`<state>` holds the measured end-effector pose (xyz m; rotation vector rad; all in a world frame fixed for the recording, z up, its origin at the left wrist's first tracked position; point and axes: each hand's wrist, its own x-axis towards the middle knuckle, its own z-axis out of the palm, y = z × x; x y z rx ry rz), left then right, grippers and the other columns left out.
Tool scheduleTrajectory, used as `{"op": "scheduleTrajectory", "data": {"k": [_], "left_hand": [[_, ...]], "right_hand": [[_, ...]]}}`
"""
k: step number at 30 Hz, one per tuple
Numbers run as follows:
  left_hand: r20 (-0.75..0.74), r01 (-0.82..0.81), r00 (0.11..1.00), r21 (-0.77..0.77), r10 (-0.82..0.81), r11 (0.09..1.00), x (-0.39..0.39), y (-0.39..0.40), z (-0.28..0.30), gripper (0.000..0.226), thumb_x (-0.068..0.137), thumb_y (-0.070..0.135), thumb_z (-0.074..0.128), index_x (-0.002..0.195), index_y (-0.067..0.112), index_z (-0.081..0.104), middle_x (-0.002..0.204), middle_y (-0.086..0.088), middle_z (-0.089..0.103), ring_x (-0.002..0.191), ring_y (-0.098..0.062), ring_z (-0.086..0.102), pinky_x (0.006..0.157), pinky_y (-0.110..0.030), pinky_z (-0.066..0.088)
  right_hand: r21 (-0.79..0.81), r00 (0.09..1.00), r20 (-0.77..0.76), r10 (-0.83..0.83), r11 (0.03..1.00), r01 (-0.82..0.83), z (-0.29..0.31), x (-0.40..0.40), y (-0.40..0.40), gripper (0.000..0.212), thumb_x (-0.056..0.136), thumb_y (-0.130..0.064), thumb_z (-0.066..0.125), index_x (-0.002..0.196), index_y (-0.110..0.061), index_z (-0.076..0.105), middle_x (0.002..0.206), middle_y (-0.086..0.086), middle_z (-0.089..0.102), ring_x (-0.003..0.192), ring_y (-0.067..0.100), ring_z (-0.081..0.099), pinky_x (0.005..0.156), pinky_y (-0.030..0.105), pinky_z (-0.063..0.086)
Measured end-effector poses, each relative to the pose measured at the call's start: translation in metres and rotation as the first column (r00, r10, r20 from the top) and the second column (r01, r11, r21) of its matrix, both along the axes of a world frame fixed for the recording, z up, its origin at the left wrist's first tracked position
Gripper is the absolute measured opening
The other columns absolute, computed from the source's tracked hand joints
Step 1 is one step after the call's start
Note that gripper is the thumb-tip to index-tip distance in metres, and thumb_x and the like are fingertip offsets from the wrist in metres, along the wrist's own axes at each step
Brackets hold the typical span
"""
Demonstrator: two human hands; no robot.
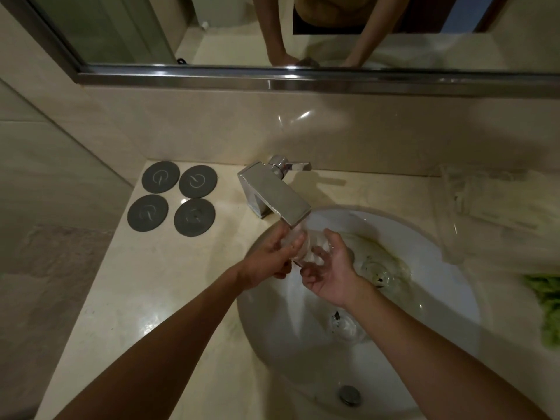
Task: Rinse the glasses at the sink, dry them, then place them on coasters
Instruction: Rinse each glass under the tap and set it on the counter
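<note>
Overhead: beige marble counter (145,298) under beige tiled wall (212,128), steel-framed mirror (212,28) along top reflecting both forearms. White oval sink (448,298) set in counter, overflow drain (350,394) at near rim. Square chrome faucet (274,194) at back, spout over basin. Clear plastic wrap or bag (491,204) on counter right, green cloth (545,304) at right edge. Four dark grey round coasters (172,200) in two-by-two block on counter left of faucet, bare. Two clear glasses lying in basin: one (378,268) near the back right, another (345,324) nearer the front. Third clear glass (303,247) held directly under spout, above basin, blurred, between both hands. Left hand (269,262) curled around glass from left side. Right hand (330,268) cupping glass from right, fingers bent against it.
</note>
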<state>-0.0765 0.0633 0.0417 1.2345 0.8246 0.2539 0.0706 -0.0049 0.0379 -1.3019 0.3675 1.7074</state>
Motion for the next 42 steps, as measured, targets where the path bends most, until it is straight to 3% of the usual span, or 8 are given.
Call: {"op": "scheduleTrajectory", "data": {"k": [3,5,9,20,26,31,36,42], "left_hand": [[0.046,-0.031,0.998,-0.064,0.034,0.997,0.003,-0.003,0.000,0.012,0.103,0.038,0.047,0.106,0.034,0.058,0.064,0.007,0.043,0.053,-0.011,0.025,0.052,-0.028,0.020],[-0.005,-0.134,0.991,-0.068,0.134,0.989,0.006,-0.004,-0.005,0.019,0.102,0.043,0.046,0.096,0.033,0.061,0.067,0.000,0.040,0.053,-0.012,0.028,0.052,-0.028,0.022],[-0.101,-0.226,0.970,-0.057,0.219,0.973,0.014,-0.005,-0.007,0.041,0.102,0.051,0.045,0.125,0.018,0.053,0.072,-0.003,0.039,0.055,-0.011,0.033,0.049,-0.026,0.031],[-0.083,-0.283,0.958,-0.139,0.274,0.949,0.017,-0.009,-0.007,0.038,0.104,0.053,0.034,0.099,0.022,0.054,0.065,0.006,0.047,0.051,-0.010,0.029,0.049,-0.024,0.026],[-0.202,-0.235,0.954,-0.040,0.223,0.971,0.010,-0.014,-0.015,0.061,0.091,0.067,0.050,0.131,0.022,0.046,0.077,-0.001,0.055,0.055,-0.011,0.045,0.052,-0.026,0.039],[-0.240,-0.298,0.935,-0.139,0.260,0.944,0.011,-0.010,-0.009,0.053,0.095,0.069,0.040,0.092,0.020,0.059,0.063,-0.001,0.047,0.051,-0.013,0.041,0.051,-0.026,0.034],[-0.331,-0.316,0.919,-0.298,0.213,0.901,0.009,-0.004,-0.010,0.069,0.086,0.078,0.041,0.073,0.012,0.056,0.059,-0.005,0.046,0.046,-0.016,0.046,0.054,-0.024,0.038],[-0.417,-0.233,0.907,-0.374,0.062,0.898,0.001,-0.009,0.001,0.090,0.084,0.086,0.027,0.090,0.004,0.065,0.076,-0.012,0.067,0.063,-0.022,0.062,0.064,-0.028,0.047]], "right_hand": [[0.002,1.000,-0.012,-0.010,1.000,0.010,-0.003,0.001,-0.001,0.051,0.083,-0.058,0.062,0.109,-0.013,0.060,0.080,0.015,0.060,0.051,0.017,0.044,0.049,0.024,0.031],[0.001,1.000,-0.005,-0.018,1.000,0.018,-0.001,0.000,0.001,0.051,0.085,-0.057,0.062,0.109,-0.012,0.059,0.080,0.015,0.060,0.051,0.017,0.044,0.048,0.024,0.030],[-0.010,0.998,0.026,-0.064,0.998,0.065,0.005,-0.005,0.009,0.048,0.087,-0.055,0.062,0.105,-0.011,0.058,0.088,0.017,0.059,0.052,0.018,0.044,0.048,0.024,0.032],[0.052,0.993,0.112,0.022,0.998,-0.028,0.002,-0.005,0.012,0.048,0.090,-0.059,0.054,0.094,-0.013,0.063,0.055,0.003,0.060,0.051,0.013,0.041,0.050,0.023,0.030],[0.100,0.868,0.430,0.249,0.942,-0.320,0.003,-0.010,0.015,0.050,0.088,-0.059,0.059,0.118,-0.019,0.060,0.100,0.008,0.065,0.073,0.017,0.055,0.058,0.028,0.046],[0.210,0.878,0.408,0.249,0.911,-0.356,0.002,-0.007,0.009,0.050,0.090,-0.046,0.066,0.129,-0.025,0.041,0.126,0.006,0.059,0.114,0.022,0.060,0.085,0.038,0.056],[0.226,0.876,0.439,0.199,0.920,-0.322,-0.008,-0.011,0.007,0.076,0.063,-0.057,0.083,0.119,-0.010,0.063,0.112,0.011,0.072,0.104,0.021,0.070,0.082,0.030,0.057],[0.108,0.872,0.438,0.219,0.950,-0.293,-0.012,-0.011,0.014,0.053,0.075,-0.056,0.078,0.105,-0.014,0.071,0.104,0.011,0.074,0.089,0.019,0.068,0.074,0.029,0.056]]}}
